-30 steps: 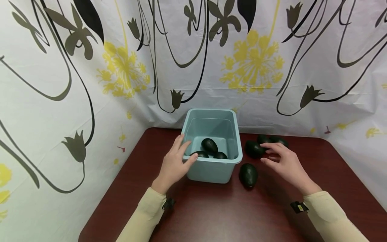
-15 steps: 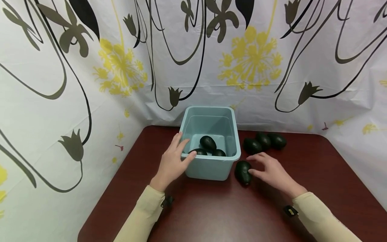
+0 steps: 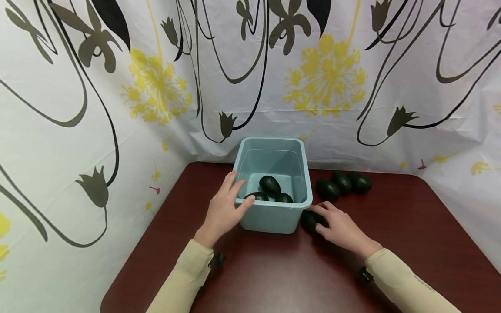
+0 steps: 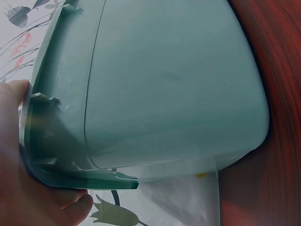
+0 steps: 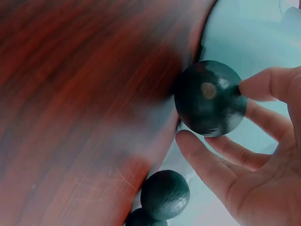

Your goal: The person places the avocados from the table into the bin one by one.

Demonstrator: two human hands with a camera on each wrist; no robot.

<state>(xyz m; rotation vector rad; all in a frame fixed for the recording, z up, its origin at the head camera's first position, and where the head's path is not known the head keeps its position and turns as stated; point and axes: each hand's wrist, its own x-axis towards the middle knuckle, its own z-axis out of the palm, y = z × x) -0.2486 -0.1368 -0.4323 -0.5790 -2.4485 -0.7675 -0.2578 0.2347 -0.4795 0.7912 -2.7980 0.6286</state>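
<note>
Blue bin (image 3: 270,219) nr tbl edge (image 3: 213,164); R hand (image 3: 339,227) grips avocado (image 3: 308,221).

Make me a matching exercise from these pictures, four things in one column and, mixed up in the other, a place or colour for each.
Column one:
1. left hand
2. right hand
3. bin
4. table

Column two:
A. light blue
B. on an avocado outside the bin
C. dark reddish brown
D. at the bin's near left corner

Right pairs: 1-D, 2-B, 3-A, 4-C.
</note>
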